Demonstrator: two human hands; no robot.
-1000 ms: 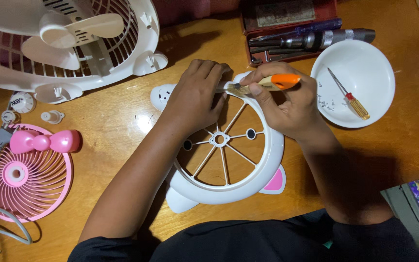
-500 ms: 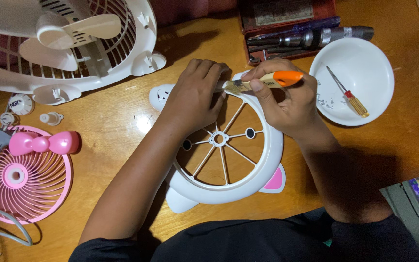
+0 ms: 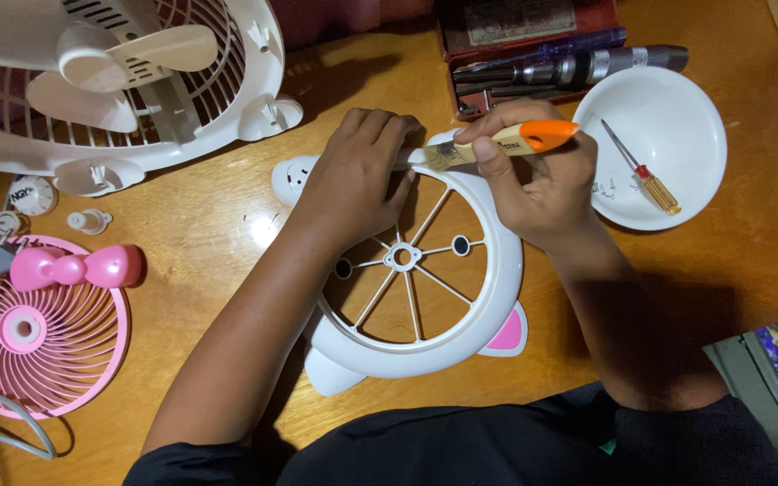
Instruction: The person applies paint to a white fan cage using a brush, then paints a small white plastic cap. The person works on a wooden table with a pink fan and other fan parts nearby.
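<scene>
A white round fan front frame [image 3: 497,297] with thin spokes and pink ear pieces lies flat on the wooden table before me. My left hand [image 3: 357,175] presses down on its upper left rim, fingers closed over it. My right hand [image 3: 533,184] grips a small paintbrush [image 3: 506,142] with a wooden ferrule end and orange handle. The bristles touch the frame's top rim, right beside my left fingertips.
A white fan body with blades [image 3: 110,81] stands at the upper left. A pink grille [image 3: 38,351] with a pink bow [image 3: 74,267] and grey cord lies at left. A white bowl [image 3: 677,99] holds a screwdriver [image 3: 646,175] and screws. A red tool case [image 3: 533,49] sits behind.
The brush has shifted slightly right and up along the top rim, its handle tilting more to the right. My left hand stays pressed on the frame.
</scene>
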